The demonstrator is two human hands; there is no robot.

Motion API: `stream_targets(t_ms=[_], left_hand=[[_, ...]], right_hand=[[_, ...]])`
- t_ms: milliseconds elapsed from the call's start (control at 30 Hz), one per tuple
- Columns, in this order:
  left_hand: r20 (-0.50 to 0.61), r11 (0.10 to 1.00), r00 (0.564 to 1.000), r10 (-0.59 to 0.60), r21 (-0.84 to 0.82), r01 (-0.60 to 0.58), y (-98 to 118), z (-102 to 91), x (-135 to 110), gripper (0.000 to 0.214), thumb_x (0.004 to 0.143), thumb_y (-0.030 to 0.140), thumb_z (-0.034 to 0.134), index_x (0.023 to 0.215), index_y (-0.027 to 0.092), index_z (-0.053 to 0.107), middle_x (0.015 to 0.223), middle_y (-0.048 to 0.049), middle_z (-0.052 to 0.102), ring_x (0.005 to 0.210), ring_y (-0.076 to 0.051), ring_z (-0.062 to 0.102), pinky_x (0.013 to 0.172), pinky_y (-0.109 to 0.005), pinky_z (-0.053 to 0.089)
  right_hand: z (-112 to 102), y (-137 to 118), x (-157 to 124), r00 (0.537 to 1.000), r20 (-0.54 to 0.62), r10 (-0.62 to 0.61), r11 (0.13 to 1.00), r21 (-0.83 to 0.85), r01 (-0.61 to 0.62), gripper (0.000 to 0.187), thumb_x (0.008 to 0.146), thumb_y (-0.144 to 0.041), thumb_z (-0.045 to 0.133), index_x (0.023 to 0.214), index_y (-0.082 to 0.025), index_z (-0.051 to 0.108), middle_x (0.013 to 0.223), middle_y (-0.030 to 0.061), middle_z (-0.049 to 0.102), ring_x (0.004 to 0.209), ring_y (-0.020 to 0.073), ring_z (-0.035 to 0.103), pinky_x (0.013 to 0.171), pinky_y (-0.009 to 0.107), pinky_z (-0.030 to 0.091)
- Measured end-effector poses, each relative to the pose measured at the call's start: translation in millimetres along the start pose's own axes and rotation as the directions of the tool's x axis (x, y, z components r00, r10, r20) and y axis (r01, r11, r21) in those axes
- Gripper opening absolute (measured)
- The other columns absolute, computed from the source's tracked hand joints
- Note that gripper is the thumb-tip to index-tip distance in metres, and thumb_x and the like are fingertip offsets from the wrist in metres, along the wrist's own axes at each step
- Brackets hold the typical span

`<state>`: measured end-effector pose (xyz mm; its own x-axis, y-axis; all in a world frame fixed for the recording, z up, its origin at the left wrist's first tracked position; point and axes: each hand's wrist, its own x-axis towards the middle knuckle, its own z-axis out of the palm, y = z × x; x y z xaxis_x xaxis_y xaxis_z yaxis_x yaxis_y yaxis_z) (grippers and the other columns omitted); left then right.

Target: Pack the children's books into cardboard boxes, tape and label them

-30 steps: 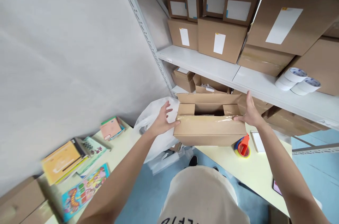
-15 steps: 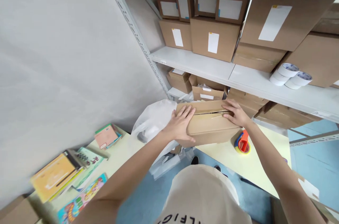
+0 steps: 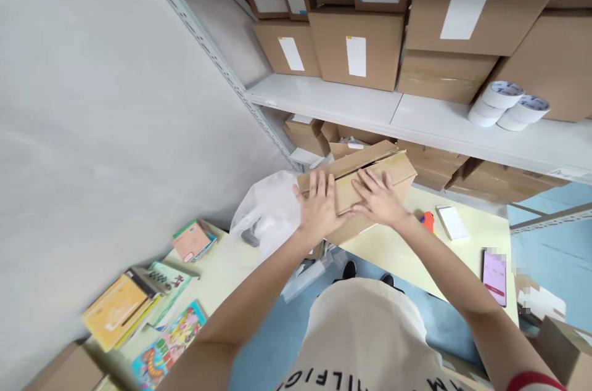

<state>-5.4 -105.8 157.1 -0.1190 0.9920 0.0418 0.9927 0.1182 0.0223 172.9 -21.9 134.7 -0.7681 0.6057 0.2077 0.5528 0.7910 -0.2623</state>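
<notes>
A brown cardboard box (image 3: pixel 395 170) sits at a slant on the table, its top flaps folded down with a narrow dark gap along the seam. My left hand (image 3: pixel 319 205) lies flat on the left part of the top, fingers stretched out. Beside it my right hand (image 3: pixel 380 198) presses on the near flap, its fingers spread, and the thumbs almost meet. Partly hidden behind my right forearm is a red tape dispenser (image 3: pixel 428 221). A white plastic bag (image 3: pixel 268 209) bulges just left of the box.
Ahead stands a shelf (image 3: pixel 324 102) stacked with cartons, with white tape rolls (image 3: pixel 504 96) on it. A phone (image 3: pixel 494 279) and a flat white box (image 3: pixel 452 222) lie on the right of the table. Books (image 3: pixel 118 308) are at the left, by the wall.
My right hand has moved left from the box's right end onto its near flap. The box has turned, its right end swinging away from me. My view has shifted, bringing the phone into sight.
</notes>
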Motion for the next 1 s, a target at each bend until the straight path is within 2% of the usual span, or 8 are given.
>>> stream_targets(t_ms=[133,300,500,600,700,833,900,1000], left_hand=[[0.015,0.961,0.964,0.266,0.074,-0.266,23.0,-2.8,-0.9,0.076,0.093,0.042,0.049,0.157,0.009,0.024,0.165,-0.0209,0.015,0.153,-0.041,0.012,0.117,-0.071,0.006],[0.150,0.819,0.811,0.565,0.018,-0.574,63.9,0.0,10.4,0.066,0.096,0.026,0.042,0.158,0.012,0.025,0.164,-0.0142,0.022,0.154,-0.031,0.016,0.124,-0.058,0.004],[0.228,0.717,0.681,0.696,-0.264,-0.645,102.5,52.0,17.2,0.067,0.091,0.024,0.051,0.155,0.018,0.033,0.164,-0.0123,0.028,0.153,-0.031,0.021,0.126,-0.051,0.009],[0.338,0.724,0.678,0.653,-0.543,-0.426,121.9,103.9,19.6,0.069,0.087,0.031,0.059,0.152,0.019,0.038,0.162,-0.0152,0.031,0.150,-0.032,0.027,0.123,-0.048,0.023],[0.565,0.692,0.664,0.491,-0.715,0.097,146.8,159.5,23.9,0.085,0.077,0.031,0.071,0.153,0.018,0.035,0.159,-0.0215,0.034,0.141,-0.036,0.043,0.114,-0.048,0.035],[0.775,0.391,0.580,0.251,-0.629,0.672,182.3,213.3,28.0,0.088,0.065,0.030,0.081,0.144,0.017,0.044,0.153,-0.0246,0.041,0.133,-0.036,0.050,0.106,-0.045,0.041],[0.798,0.311,0.560,0.221,-0.602,0.735,197.3,229.2,29.3,0.065,0.071,0.037,0.074,0.130,0.019,0.054,0.146,-0.0192,0.050,0.133,-0.032,0.049,0.102,-0.040,0.042],[0.833,0.219,0.511,0.214,-0.551,0.806,212.6,244.2,31.9,0.041,0.083,0.049,0.055,0.111,0.019,0.060,0.124,-0.0141,0.064,0.116,-0.027,0.059,0.089,-0.036,0.048]], right_hand=[[35.5,6.8,-26.3,0.992,-0.112,0.063,0.992,0.120,-0.049,0.051,0.098,-0.031,0.048,0.148,-0.020,0.047,0.158,0.0187,0.039,0.150,0.0348,0.029,0.119,0.067,0.017],[72.3,24.8,-49.4,0.969,-0.200,0.145,0.961,0.259,-0.091,0.054,0.095,-0.016,0.042,0.149,-0.018,0.044,0.158,0.0166,0.039,0.152,0.0278,0.024,0.121,0.060,0.024],[115.2,38.8,-121.4,0.866,-0.231,0.443,0.869,0.349,-0.351,0.052,0.093,-0.015,0.039,0.144,-0.016,0.046,0.154,0.0198,0.043,0.149,0.0309,0.031,0.115,0.062,0.033],[139.2,51.4,-168.7,0.686,-0.245,0.685,0.718,0.383,-0.580,0.048,0.088,-0.018,0.047,0.137,-0.017,0.052,0.150,0.0222,0.045,0.144,0.0374,0.036,0.111,0.066,0.034],[161.4,68.3,-204.4,0.487,-0.217,0.846,0.528,0.466,-0.710,0.052,0.085,-0.025,0.053,0.136,-0.019,0.049,0.146,0.0220,0.046,0.140,0.0401,0.038,0.108,0.068,0.036],[174.7,87.2,-226.4,0.277,-0.130,0.952,0.303,0.518,-0.800,0.060,0.087,-0.037,0.050,0.142,-0.015,0.040,0.142,0.0247,0.048,0.133,0.0402,0.044,0.102,0.062,0.043],[172.1,90.9,-225.9,0.312,-0.092,0.946,0.320,0.436,-0.841,0.054,0.089,-0.037,0.049,0.138,-0.013,0.045,0.141,0.0259,0.050,0.128,0.0404,0.049,0.101,0.059,0.043],[163.1,90.0,-211.9,0.529,0.078,0.845,0.485,0.305,-0.820,0.045,0.092,-0.035,0.049,0.132,-0.014,0.052,0.127,0.0227,0.063,0.118,0.0371,0.058,0.101,0.052,0.042]])
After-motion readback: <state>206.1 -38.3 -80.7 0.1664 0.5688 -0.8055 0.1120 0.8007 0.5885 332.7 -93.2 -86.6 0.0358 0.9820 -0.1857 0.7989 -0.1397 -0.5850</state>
